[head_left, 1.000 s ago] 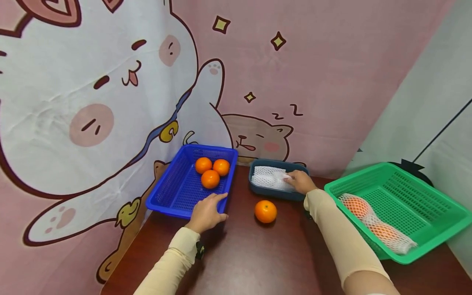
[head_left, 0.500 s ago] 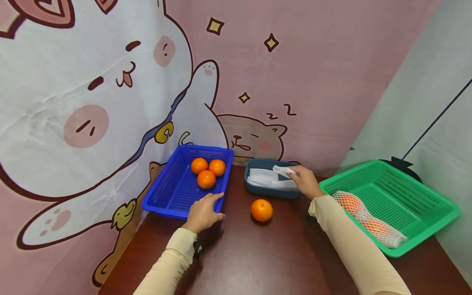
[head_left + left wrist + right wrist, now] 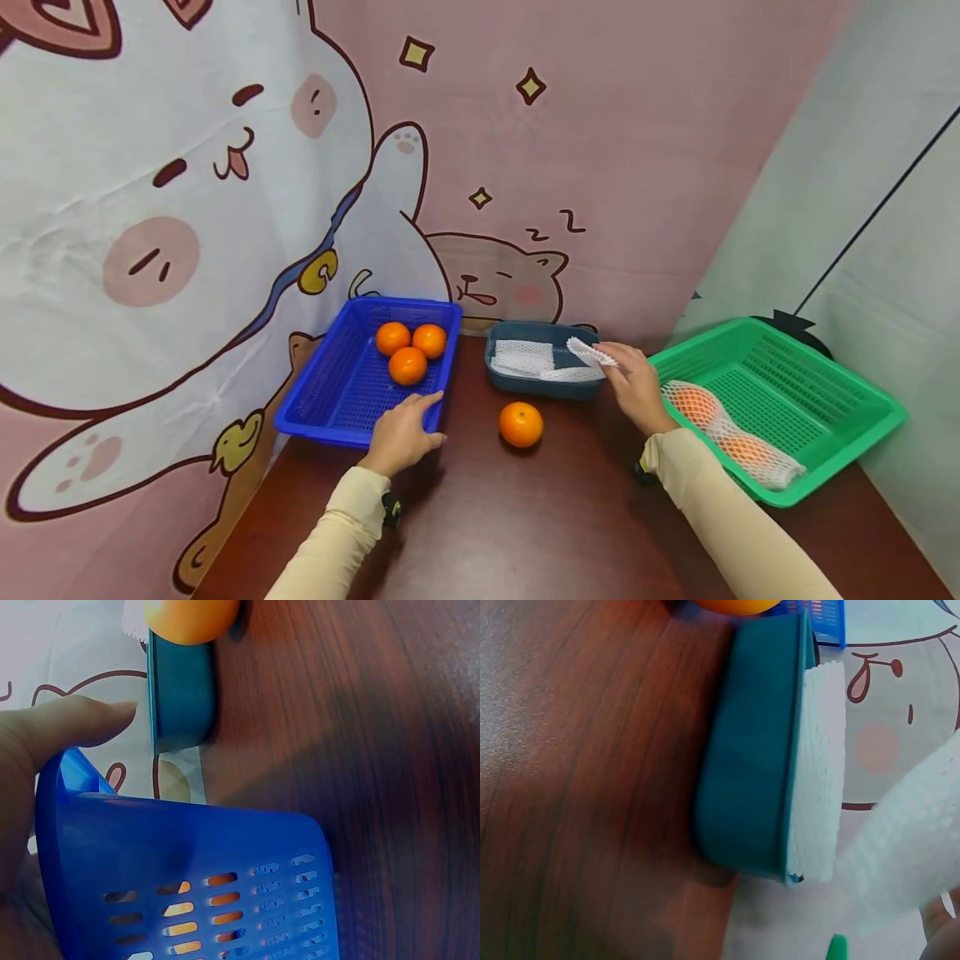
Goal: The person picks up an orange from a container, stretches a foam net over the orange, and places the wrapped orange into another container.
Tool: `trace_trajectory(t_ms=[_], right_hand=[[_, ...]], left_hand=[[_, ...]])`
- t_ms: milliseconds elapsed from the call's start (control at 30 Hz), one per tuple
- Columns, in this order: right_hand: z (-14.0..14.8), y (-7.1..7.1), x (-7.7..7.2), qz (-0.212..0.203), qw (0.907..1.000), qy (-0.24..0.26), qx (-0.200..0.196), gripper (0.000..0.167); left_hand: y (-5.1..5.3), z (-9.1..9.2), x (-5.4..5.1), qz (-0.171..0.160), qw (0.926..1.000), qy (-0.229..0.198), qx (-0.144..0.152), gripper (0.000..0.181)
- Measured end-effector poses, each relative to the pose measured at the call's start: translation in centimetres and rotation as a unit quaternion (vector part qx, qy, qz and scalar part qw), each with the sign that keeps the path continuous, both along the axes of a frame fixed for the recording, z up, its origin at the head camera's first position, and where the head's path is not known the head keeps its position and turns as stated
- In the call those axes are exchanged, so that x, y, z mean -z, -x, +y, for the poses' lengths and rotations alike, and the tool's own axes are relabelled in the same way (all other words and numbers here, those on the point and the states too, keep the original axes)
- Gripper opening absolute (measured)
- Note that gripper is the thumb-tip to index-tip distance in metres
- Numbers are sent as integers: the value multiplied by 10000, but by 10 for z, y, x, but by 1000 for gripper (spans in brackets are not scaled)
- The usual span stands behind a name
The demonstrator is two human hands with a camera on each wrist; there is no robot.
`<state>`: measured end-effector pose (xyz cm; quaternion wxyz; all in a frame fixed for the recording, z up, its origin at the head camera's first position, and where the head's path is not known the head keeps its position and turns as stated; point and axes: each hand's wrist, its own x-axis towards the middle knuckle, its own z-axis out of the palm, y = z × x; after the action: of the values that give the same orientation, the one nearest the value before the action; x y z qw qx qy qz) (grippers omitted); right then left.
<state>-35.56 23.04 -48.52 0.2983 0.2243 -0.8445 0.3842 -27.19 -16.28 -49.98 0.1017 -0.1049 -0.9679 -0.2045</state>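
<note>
My right hand (image 3: 636,385) pinches a white foam net sleeve (image 3: 591,352) over the right end of the dark teal tray (image 3: 517,385). More white sleeves (image 3: 525,357) lie in that tray. In the right wrist view the held sleeve (image 3: 907,832) hangs beside the tray (image 3: 754,750), and only fingertips show. My left hand (image 3: 401,435), thumb and forefinger spread, rests at the near right corner of the blue basket (image 3: 330,432); the left wrist view has its thumb above the basket rim (image 3: 51,847). A single orange (image 3: 521,425) stands on the table before the tray.
Three oranges (image 3: 407,365) sit inside the blue basket. At the right, a green basket (image 3: 847,454) holds two oranges in a white net sleeve (image 3: 731,435). Behind the table hangs a printed cloth (image 3: 622,167), and a thin dark cord (image 3: 877,205) runs down at the right.
My right hand has lifted one sleeve up from the tray and drawn it slightly right. My left hand stays by the blue basket, while the whole head view has shifted.
</note>
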Motion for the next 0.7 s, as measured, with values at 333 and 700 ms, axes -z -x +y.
trace_trajectory(t_ms=[333,700], right_hand=[[-12,-23,-16,-99,9996,267,33,29],[-36,-64,15,-721,9952,561,-352,24]], left_hand=[[-4,1,-5,-121,9998,-138,95,75],[-12,39,-16,957,9857,-1323,428,51]])
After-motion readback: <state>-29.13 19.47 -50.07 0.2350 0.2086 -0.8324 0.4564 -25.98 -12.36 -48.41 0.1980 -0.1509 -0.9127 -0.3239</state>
